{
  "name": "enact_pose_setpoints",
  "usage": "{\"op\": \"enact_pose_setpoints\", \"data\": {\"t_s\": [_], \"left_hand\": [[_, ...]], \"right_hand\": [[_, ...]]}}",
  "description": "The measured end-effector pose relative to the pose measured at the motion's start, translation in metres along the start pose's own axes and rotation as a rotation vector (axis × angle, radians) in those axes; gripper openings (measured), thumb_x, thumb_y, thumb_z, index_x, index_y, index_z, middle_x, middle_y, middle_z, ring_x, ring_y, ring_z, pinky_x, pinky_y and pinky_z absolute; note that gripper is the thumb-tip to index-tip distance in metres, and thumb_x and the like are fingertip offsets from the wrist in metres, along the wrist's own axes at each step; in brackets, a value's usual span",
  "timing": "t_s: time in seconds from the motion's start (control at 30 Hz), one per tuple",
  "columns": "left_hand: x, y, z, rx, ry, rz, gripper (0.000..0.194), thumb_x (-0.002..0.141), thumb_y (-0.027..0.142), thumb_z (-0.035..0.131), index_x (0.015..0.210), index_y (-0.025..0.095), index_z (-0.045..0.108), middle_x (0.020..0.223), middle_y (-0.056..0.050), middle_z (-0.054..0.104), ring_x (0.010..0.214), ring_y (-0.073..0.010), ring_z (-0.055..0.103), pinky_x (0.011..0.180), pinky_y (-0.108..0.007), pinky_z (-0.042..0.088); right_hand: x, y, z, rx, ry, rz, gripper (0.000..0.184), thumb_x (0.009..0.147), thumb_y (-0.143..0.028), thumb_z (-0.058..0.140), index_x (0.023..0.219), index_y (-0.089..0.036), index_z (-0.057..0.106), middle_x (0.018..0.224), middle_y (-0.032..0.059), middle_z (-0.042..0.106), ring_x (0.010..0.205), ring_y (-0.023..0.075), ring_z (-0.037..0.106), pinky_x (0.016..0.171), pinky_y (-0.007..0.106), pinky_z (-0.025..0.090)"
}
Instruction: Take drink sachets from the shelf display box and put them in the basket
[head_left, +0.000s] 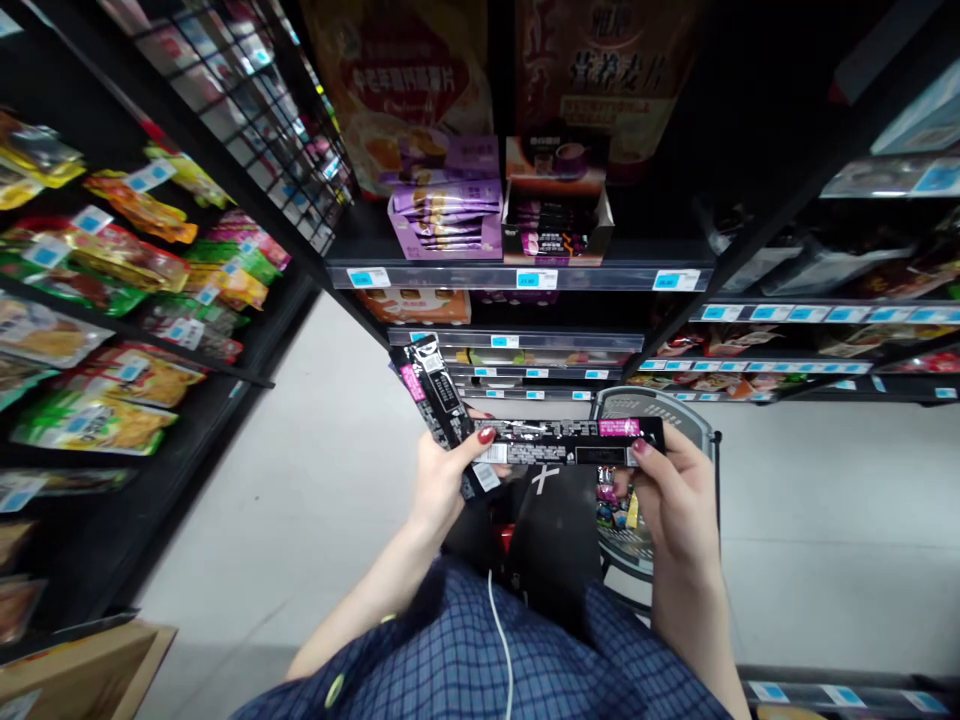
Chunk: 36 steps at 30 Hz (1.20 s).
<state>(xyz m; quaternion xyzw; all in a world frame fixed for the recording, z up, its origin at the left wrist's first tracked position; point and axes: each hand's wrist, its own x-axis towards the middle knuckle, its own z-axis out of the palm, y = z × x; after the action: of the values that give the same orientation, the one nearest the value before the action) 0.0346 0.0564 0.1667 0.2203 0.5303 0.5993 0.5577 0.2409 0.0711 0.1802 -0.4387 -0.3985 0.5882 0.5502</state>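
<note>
My left hand (pixel 442 475) is closed around a few black stick packets (pixel 439 395) that slant up to the left. Its thumb also presses on the left end of another black stick packet (pixel 555 442), which lies level across both hands. At the right end of that packet, my right hand (pixel 679 500) pinches it by a pink patch, thumb on top. White print and barcodes show on the packets. Ahead on the shelf, an open display box (pixel 555 220) holds similar dark and purple sticks. Beside it stands a purple box of sachets (pixel 448 220).
A grey shopping basket (pixel 694 425) with colourful packets inside is partly behind my right hand. Shelves with price tags (pixel 536 278) rise in front. Hanging snack bags (pixel 97 420) line the left rack, and a cardboard box (pixel 90 670) sits at lower left.
</note>
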Motion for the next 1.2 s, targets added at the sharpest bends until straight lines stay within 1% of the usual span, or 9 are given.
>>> {"op": "enact_pose_setpoints", "data": {"t_s": [0.27,0.4,0.6,0.67,0.77,0.83,0.9,1.07,1.2], "left_hand": [[0.012,0.012,0.001,0.063,-0.064,0.109,0.024,0.06,0.026,0.078,0.074,0.014,0.062,0.052,0.002,0.064,0.036,-0.0124,0.056,0.035,-0.022,0.049],[0.013,0.014,-0.003,0.047,-0.152,0.041,0.027,0.056,0.025,0.08,0.076,0.014,0.065,0.057,0.0,0.067,0.041,-0.0154,0.061,0.04,-0.025,0.054],[0.011,0.017,-0.011,0.002,-0.242,-0.056,0.027,0.047,0.017,0.083,0.068,0.016,0.065,0.073,-0.003,0.071,0.055,-0.0177,0.067,0.05,-0.028,0.058],[0.012,0.016,-0.016,-0.039,-0.325,-0.003,0.026,0.044,0.02,0.085,0.06,0.018,0.065,0.076,-0.002,0.071,0.063,-0.0187,0.069,0.056,-0.029,0.059],[0.017,0.019,-0.023,-0.05,-0.551,0.203,0.022,0.051,0.03,0.084,0.047,0.019,0.064,0.061,-0.002,0.067,0.064,-0.0171,0.067,0.062,-0.028,0.057],[0.019,0.024,-0.026,0.013,-0.719,0.34,0.023,0.062,0.033,0.078,0.047,0.02,0.067,0.052,-0.002,0.063,0.061,-0.0174,0.065,0.058,-0.029,0.055],[0.022,0.031,-0.027,0.103,-0.814,0.44,0.024,0.068,0.033,0.073,0.049,0.02,0.069,0.046,-0.003,0.062,0.062,-0.0181,0.065,0.057,-0.028,0.051],[0.025,0.043,-0.024,0.171,-0.866,0.594,0.035,0.076,0.036,0.067,0.045,0.019,0.068,0.039,-0.002,0.059,0.048,-0.0128,0.058,0.051,-0.023,0.044],[0.028,0.041,-0.028,0.163,-0.899,0.613,0.034,0.076,0.036,0.067,0.046,0.021,0.069,0.035,-0.005,0.056,0.046,-0.0149,0.056,0.046,-0.024,0.044]], "right_hand": [[-0.015,0.004,0.001,-0.019,0.032,0.025,0.009,0.079,-0.025,0.063,0.085,-0.018,0.062,0.06,-0.0028,0.059,0.04,0.0094,0.055,0.039,0.023,0.047],[-0.015,0.003,0.0,-0.021,0.061,0.031,0.008,0.079,-0.026,0.064,0.082,-0.019,0.061,0.053,-0.0045,0.056,0.04,0.0109,0.056,0.04,0.023,0.048],[-0.016,0.006,-0.012,-0.055,0.076,-0.079,0.008,0.077,-0.024,0.067,0.085,-0.02,0.068,0.06,0.0002,0.064,0.047,0.0115,0.059,0.039,0.021,0.046],[-0.017,0.009,-0.02,-0.095,0.021,-0.152,0.012,0.075,-0.024,0.07,0.087,-0.023,0.072,0.076,0.005,0.07,0.063,0.0162,0.066,0.048,0.026,0.052],[-0.019,0.009,-0.032,-0.147,-0.107,-0.269,0.012,0.071,-0.026,0.074,0.082,-0.028,0.075,0.089,0.0063,0.072,0.084,0.0217,0.067,0.067,0.034,0.056],[-0.02,0.005,-0.036,-0.164,-0.187,-0.333,0.011,0.071,-0.028,0.074,0.082,-0.031,0.075,0.087,0.0057,0.072,0.081,0.021,0.067,0.07,0.035,0.056],[-0.021,0.001,-0.037,-0.184,-0.247,-0.379,0.01,0.072,-0.032,0.073,0.082,-0.031,0.076,0.085,0.0061,0.072,0.077,0.0204,0.067,0.066,0.034,0.055],[-0.023,-0.007,-0.034,-0.264,-0.3,-0.423,0.007,0.07,-0.033,0.074,0.077,-0.032,0.077,0.079,0.0065,0.072,0.068,0.02,0.066,0.058,0.033,0.054],[-0.025,-0.008,-0.033,-0.28,-0.318,-0.43,0.007,0.071,-0.034,0.073,0.077,-0.032,0.077,0.079,0.0066,0.072,0.068,0.0196,0.066,0.058,0.032,0.054]]}}
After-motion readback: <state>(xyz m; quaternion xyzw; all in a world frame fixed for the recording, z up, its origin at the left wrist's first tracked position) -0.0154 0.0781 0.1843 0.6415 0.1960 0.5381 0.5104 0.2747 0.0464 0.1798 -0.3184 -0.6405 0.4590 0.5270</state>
